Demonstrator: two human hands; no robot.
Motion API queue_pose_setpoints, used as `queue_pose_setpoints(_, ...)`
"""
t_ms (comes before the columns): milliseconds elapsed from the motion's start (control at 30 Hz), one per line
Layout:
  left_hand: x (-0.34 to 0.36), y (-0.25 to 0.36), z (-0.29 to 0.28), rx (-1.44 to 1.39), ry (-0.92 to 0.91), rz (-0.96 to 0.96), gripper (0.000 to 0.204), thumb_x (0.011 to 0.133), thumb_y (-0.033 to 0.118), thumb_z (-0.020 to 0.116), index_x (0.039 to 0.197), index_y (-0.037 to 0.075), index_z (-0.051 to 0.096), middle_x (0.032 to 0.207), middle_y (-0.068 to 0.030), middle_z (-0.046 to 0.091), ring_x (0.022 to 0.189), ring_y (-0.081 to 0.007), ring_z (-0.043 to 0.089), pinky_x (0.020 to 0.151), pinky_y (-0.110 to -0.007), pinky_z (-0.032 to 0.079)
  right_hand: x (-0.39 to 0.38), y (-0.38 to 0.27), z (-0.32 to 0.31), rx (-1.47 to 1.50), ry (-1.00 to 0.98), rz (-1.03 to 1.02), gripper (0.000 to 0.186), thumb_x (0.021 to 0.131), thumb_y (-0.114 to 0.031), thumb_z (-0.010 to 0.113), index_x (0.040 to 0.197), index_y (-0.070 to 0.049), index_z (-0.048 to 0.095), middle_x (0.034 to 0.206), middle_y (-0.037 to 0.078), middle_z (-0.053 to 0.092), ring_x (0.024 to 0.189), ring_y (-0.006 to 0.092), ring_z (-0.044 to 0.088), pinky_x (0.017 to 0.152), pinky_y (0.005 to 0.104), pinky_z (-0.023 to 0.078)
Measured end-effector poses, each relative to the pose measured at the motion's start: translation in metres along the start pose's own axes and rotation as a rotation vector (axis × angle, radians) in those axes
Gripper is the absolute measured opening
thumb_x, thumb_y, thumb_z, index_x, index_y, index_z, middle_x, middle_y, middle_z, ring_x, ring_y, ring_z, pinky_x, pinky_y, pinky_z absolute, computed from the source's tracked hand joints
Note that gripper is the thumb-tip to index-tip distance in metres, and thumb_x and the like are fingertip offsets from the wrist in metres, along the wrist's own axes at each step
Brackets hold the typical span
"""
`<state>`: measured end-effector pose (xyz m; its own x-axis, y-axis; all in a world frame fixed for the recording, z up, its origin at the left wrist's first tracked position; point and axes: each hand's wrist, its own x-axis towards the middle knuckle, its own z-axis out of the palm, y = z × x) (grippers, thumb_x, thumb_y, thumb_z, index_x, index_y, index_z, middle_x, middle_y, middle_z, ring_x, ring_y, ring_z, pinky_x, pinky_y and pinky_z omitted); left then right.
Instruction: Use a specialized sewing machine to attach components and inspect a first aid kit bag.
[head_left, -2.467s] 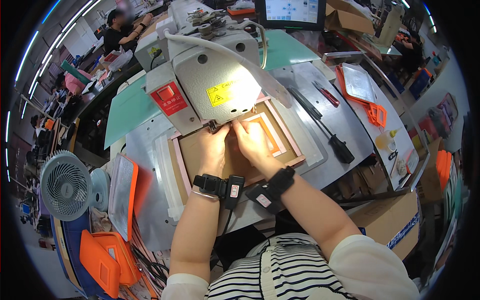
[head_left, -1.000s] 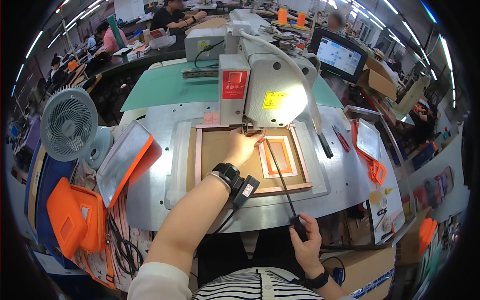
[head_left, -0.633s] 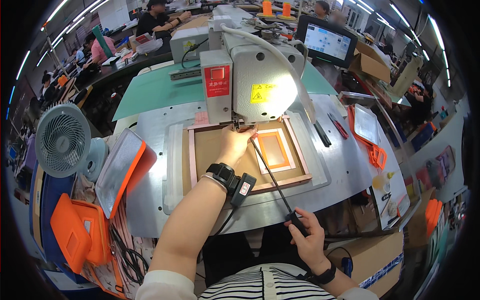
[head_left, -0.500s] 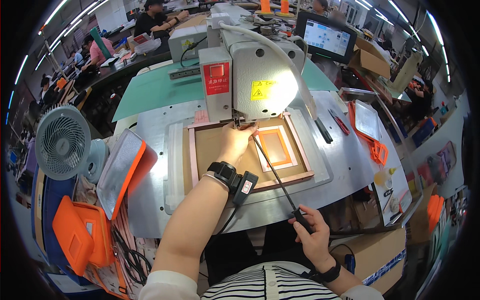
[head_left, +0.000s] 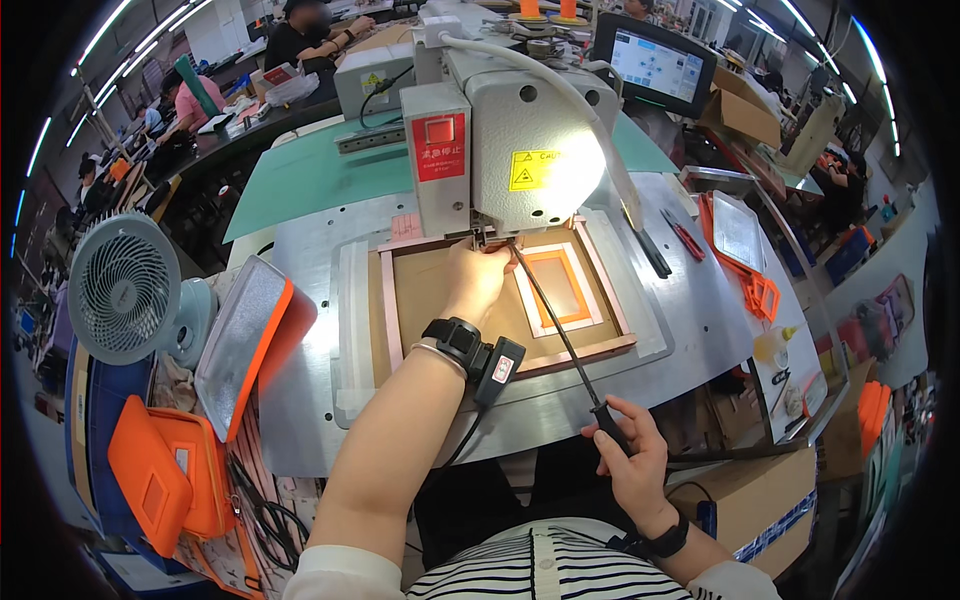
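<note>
The screwdriver [head_left: 574,358] is off the table [head_left: 690,330] now, right hand [head_left: 634,455] fingers clamped round it! Left hand [head_left: 474,280] fingers? Can't tell! Red label [head_left: 439,150], yellow label [head_left: 529,171] ahead!

Screwdriver [head_left: 606,418] picked up, right hand [head_left: 637,466] lowered

A harsh white glare burns on the textured grey-white metal machine head [head_left: 490,185], just above and to the right of the left fingers [head_left: 492,264], washing out the right end of its yellow rectangular sticker [head_left: 528,171]. Long white ceiling tubes [head_left: 868,52] shine far beyond. Below the right fingers [head_left: 640,420], dark shadow fills the space under the silver-grey metal counter [head_left: 300,310]. Fisheye distortion bends the surroundings toward a black rim; distant detail looks soft.
</note>
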<state>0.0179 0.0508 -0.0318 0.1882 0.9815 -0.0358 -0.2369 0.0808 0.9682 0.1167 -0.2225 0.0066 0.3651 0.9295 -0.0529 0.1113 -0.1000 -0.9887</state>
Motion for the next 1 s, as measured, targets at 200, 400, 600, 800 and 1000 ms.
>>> queue_pose_setpoints(200, 0.000, 0.000, 0.000, -0.010, 0.006, -0.006, 0.011, 0.079, 0.001, 0.058, 0.089, -0.002, 0.061, 0.080, -0.0071, 0.064, 0.066, -0.0129, 0.061, 0.062, -0.024, 0.052, -0.001, 0.000, 0.001, 0.031, -0.013, 0.028, 0.037, 0.085, -0.004, 0.053, 0.120, 0.000, 0.043, 0.085, 0.008, 0.063, 0.054, 0.0043, 0.049, 0.047, 0.0171, 0.041)
queue_pose_setpoints(400, -0.003, 0.004, 0.003, -0.002, 0.001, -0.014, 0.010, 0.080, 0.001, 0.059, 0.089, -0.002, 0.060, 0.080, -0.0076, 0.064, 0.066, -0.0124, 0.061, 0.062, -0.023, 0.051, -0.002, -0.006, 0.005, 0.187, -0.055, 0.146, 0.030, 0.085, -0.004, 0.053, 0.112, 0.001, 0.040, 0.085, 0.009, 0.062, 0.049, 0.0048, 0.046, 0.043, 0.0172, 0.037)
queue_pose_setpoints(600, -0.001, 0.002, -0.001, -0.011, 0.002, -0.011, 0.010, 0.080, 0.001, 0.058, 0.089, -0.003, 0.060, 0.079, -0.0076, 0.064, 0.065, -0.0125, 0.061, 0.061, -0.023, 0.051, 0.003, -0.006, 0.000, 0.337, -0.098, 0.332, 0.023, 0.085, -0.009, 0.057, 0.100, 0.000, 0.042, 0.077, 0.010, 0.059, 0.047, 0.0078, 0.047, 0.040, 0.0191, 0.035)
queue_pose_setpoints(800, -0.005, 0.010, 0.000, -0.001, 0.017, -0.052, 0.008, 0.081, 0.002, 0.058, 0.087, 0.000, 0.063, 0.079, -0.0065, 0.064, 0.066, -0.0112, 0.060, 0.059, -0.021, 0.049, 0.011, -0.027, -0.001, 0.663, -0.167, 0.558, 0.013, 0.089, -0.012, 0.050, 0.094, 0.000, 0.048, 0.077, 0.010, 0.057, 0.049, 0.0126, 0.049, 0.045, 0.0242, 0.039)
queue_pose_setpoints(1000, -0.009, 0.012, 0.011, -0.030, 0.005, -0.029, 0.010, 0.080, 0.001, 0.059, 0.090, 0.000, 0.063, 0.082, -0.0068, 0.065, 0.067, -0.0109, 0.061, 0.058, -0.020, 0.049, 0.007, -0.027, 0.003, 0.870, -0.179, 0.660, 0.012, 0.088, -0.012, 0.051, 0.093, -0.001, 0.049, 0.078, 0.009, 0.054, 0.051, 0.0122, 0.046, 0.045, 0.0238, 0.036)
